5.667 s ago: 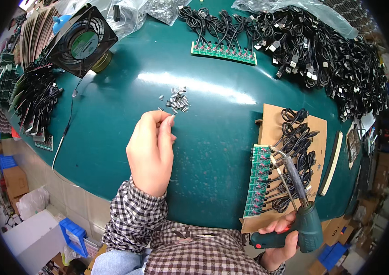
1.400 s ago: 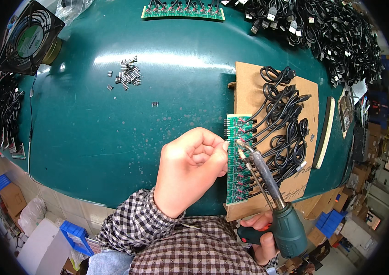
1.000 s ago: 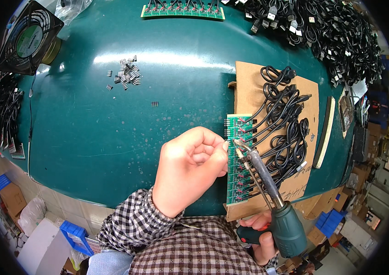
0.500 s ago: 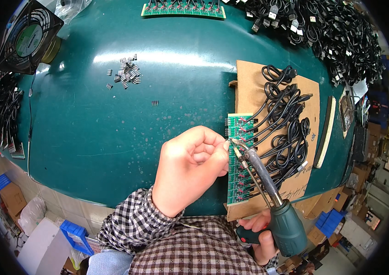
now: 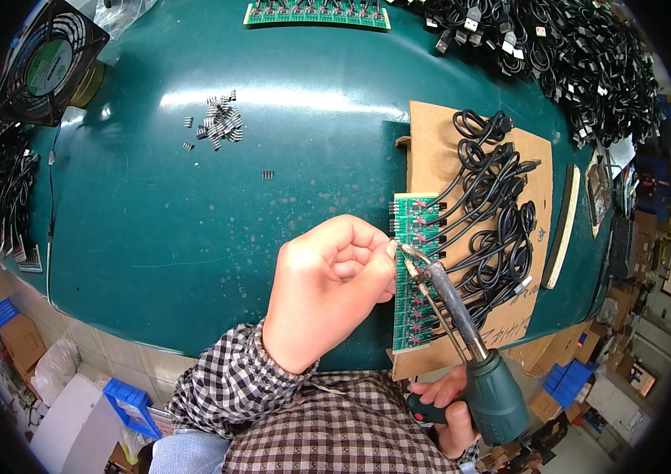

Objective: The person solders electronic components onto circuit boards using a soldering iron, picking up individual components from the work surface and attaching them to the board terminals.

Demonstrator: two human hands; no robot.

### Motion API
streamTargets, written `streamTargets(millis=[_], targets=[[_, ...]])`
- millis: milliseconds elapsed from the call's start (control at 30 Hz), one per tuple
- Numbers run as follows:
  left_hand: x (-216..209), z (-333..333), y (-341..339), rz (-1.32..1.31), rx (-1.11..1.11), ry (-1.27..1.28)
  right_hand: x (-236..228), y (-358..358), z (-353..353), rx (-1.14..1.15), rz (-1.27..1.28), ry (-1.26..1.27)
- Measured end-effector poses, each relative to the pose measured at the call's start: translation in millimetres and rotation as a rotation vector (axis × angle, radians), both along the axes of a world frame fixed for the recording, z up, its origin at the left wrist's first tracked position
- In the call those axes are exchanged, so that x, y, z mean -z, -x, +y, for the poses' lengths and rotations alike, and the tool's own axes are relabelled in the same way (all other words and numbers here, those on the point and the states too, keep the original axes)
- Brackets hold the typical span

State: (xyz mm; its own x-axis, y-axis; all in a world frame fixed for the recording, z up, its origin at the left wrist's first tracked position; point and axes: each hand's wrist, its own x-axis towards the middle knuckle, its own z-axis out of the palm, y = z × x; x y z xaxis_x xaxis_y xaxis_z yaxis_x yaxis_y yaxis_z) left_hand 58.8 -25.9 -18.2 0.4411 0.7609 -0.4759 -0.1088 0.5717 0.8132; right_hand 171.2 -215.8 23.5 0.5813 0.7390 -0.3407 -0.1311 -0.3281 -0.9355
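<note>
A green circuit board strip [image 5: 403,316] lies along the left edge of a cardboard sheet [image 5: 422,130]. Black cables [image 5: 482,213] run off its right side in coiled bundles. Small black pin headers [image 5: 394,216] stick out from its upper left edge. My left hand [image 5: 331,288] pinches thumb and forefinger at the board's left edge; whatever is between the fingertips is hidden. My right hand [image 5: 450,407] grips the dark green handle of a soldering gun [image 5: 497,399]. Its tip and thin feed tube meet over the board, right by my left fingertips.
Loose pin headers [image 5: 221,122] lie in a pile, with a single one [image 5: 267,175] nearer. A fan [image 5: 51,67] stands far left. Heaped USB cables [image 5: 541,63] fill the far right. Another wired board [image 5: 316,17] lies at the far edge. A pale strip [image 5: 562,229] is right of the cardboard.
The soldering gun's tip has shifted slightly left, closer to my left fingertips. The board and cardboard have moved up a touch. My left hand keeps its pinch almost unmoved.
</note>
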Motion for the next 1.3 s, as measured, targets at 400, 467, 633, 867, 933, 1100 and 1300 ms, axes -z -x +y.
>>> streamTargets(millis=[400,467,633,867,933,1100,1300], targets=[[0,-1,0,0.003,0.005,-0.002,-12,14,19,0.087,-0.074,-0.016],[0,0,1,0.013,0.01,-0.006,-11,13,17,0.119,-0.097,0.023],[0,-5,3,-0.043,-0.01,0.037,-9,10,14,0.066,-0.003,-0.048],[0,-5,3,-0.032,0.005,0.013,-7,9,21,0.04,-0.015,-0.046],[0,-5,2,-0.016,0.006,0.015,-6,9,21,0.04,-0.018,-0.057],[2,-5,3,-0.017,0.002,-0.006,-4,7,20,0.024,-0.001,-0.028],[2,-5,2,-0.025,0.0,0.001,-7,9,22,0.04,-0.001,-0.005]])
